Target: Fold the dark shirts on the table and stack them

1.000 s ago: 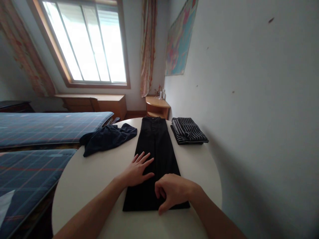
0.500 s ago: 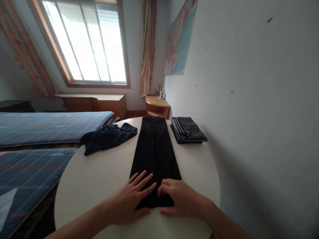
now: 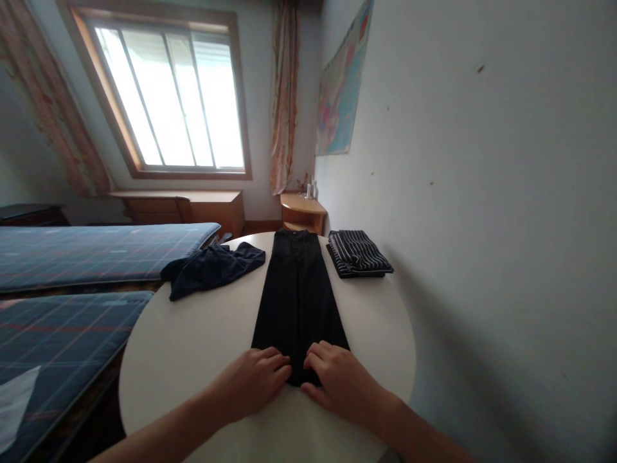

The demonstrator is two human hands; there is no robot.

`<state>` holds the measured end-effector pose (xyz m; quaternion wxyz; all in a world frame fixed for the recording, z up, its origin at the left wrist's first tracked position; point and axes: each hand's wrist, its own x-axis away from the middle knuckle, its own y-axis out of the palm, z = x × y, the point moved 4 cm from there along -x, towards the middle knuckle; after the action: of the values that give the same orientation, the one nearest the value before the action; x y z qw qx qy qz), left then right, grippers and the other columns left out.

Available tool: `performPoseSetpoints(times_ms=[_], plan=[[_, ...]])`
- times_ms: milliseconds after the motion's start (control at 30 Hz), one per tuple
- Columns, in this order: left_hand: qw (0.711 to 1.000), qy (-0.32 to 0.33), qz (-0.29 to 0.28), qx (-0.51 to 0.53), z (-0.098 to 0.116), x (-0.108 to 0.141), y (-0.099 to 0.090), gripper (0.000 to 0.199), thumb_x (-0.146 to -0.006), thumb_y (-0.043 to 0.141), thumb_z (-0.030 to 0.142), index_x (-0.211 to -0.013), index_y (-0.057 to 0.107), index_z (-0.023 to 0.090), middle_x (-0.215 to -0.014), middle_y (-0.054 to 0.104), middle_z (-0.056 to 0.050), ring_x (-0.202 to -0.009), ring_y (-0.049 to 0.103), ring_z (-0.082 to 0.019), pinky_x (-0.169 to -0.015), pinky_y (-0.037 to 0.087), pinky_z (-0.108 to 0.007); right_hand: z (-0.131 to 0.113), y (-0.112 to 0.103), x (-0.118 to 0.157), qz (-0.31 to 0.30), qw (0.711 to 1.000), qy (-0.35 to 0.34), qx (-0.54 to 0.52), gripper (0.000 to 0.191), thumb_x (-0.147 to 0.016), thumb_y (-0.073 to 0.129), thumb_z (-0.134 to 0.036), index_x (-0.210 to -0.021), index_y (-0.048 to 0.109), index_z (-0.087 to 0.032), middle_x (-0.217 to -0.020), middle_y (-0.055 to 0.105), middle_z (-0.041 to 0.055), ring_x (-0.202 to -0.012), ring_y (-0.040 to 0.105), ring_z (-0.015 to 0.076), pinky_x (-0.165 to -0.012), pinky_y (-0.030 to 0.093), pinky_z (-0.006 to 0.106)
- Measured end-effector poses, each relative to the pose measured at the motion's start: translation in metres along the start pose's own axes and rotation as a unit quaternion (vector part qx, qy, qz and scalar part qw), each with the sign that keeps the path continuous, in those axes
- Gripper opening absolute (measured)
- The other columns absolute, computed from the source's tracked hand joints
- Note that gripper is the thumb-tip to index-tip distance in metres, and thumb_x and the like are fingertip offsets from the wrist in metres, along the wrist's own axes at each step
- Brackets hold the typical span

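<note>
White table, trousers laid flat

Between a navy garment and a striped stack, the trousers are stretched lengthwise, waistband at the far edge. Their near end is partly covered by the left hand and right hand, fingers curled; whether cloth is pinched cannot be told. Soft, light fabric is likely, best held at both hem corners.
</note>
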<state>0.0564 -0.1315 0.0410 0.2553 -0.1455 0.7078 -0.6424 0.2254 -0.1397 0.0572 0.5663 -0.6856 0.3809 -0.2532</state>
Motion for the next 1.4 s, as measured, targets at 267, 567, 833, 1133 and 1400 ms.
performPoseSetpoints(times_ms=[267,567,833,1133,1400], plan=[[0.993,-0.103,-0.020,0.051,-0.011,-0.012,-0.006,0.020,-0.090,0.053,0.010,-0.102,0.064,0.021,-0.095,0.071,-0.002,-0.091,0.067,-0.021,-0.078,0.053,-0.031,-0.006,0.007,-0.006,0.010,0.999,0.028,0.032,0.019,-0.085,0.064,-0.033,-0.096,0.064,-0.017,-0.101,0.066,0.0077,-0.095,0.060,0.0235,-0.081,0.044,0.033],[0.995,-0.090,0.005,0.042,-0.014,-0.003,-0.001,0.042,-0.087,0.056,0.023,-0.129,0.055,0.022,-0.109,0.069,-0.006,-0.097,0.063,-0.024,-0.082,0.053,-0.035,0.004,0.011,-0.011,0.062,0.996,0.065,-0.025,0.022,-0.088,0.051,-0.013,-0.106,0.062,-0.018,-0.099,0.068,0.0057,-0.096,0.063,0.0217,-0.084,0.046,0.031],[0.987,-0.156,-0.009,-0.030,-0.011,-0.002,-0.002,0.057,-0.086,0.042,0.006,-0.143,0.045,0.014,-0.120,0.066,-0.013,-0.102,0.063,-0.030,-0.084,0.054,-0.046,0.015,0.010,-0.022,0.075,0.995,0.052,-0.037,0.037,-0.095,0.048,-0.013,-0.132,0.055,-0.017,-0.119,0.069,0.0102,-0.105,0.067,0.0228,-0.088,0.050,0.033],[0.982,-0.182,-0.017,0.039,-0.028,0.014,-0.003,0.041,-0.085,0.045,0.006,-0.121,0.060,0.020,-0.111,0.071,-0.008,-0.101,0.068,-0.025,-0.085,0.055,-0.038,0.037,-0.015,0.001,0.007,0.999,0.036,-0.020,0.020,-0.087,0.062,-0.021,-0.105,0.070,-0.019,-0.110,0.068,0.0069,-0.102,0.061,0.0230,-0.090,0.048,0.035],[0.997,0.003,0.001,0.083,-0.029,0.023,-0.014,0.047,-0.090,0.043,0.001,-0.126,0.059,0.027,-0.109,0.072,-0.003,-0.092,0.070,-0.020,-0.079,0.055,-0.030,0.041,-0.024,0.020,-0.040,0.996,-0.083,-0.019,0.037,-0.093,0.048,-0.008,-0.118,0.069,-0.026,-0.102,0.072,0.0041,-0.093,0.065,0.0185,-0.083,0.047,0.030]])
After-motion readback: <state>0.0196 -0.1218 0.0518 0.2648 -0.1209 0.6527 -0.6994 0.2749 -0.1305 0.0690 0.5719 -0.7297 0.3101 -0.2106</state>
